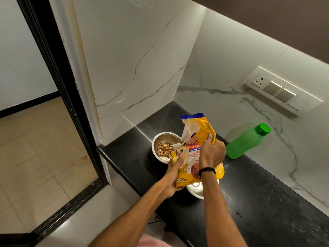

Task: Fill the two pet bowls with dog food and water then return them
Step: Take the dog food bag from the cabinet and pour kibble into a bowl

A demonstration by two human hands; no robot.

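The pouring-food step is happening. The left hand (pixel 173 172) is gripping the dog food bag (pixel 193 152) low down. The right hand (pixel 211 152) is pinching its side, tipping it over the far steel bowl (pixel 167 138), which is holding some kibble (pixel 164 149). Next, I think, the near steel bowl (pixel 195 190) is needing water from the green bottle (pixel 245 143).

Count, whole frame:

Steel bowls: 2. Far bowl (pixel 167 138), centre of frame; near bowl (pixel 195 190), lower centre, partly hidden under the bag.

Dog-food bag (pixel 195 154): 1, yellow, centre.

Kibble (pixel 164 149): one cluster in the far bowl; pieces are too small and overlapped for an exact count.

Green bottle (pixel 247 142): 1, right of centre, with 1 green cap (pixel 263 129).

Hands: 2. Left hand (pixel 173 177) and right hand (pixel 211 154), both at centre.

Wristband (pixel 207 170): 1, black.

Switch plate (pixel 283 90): 1, upper right, carrying 1 socket (pixel 258 80) and 3 rocker switches (pixel 285 95).

Table (pixel 267 202): 1, black.
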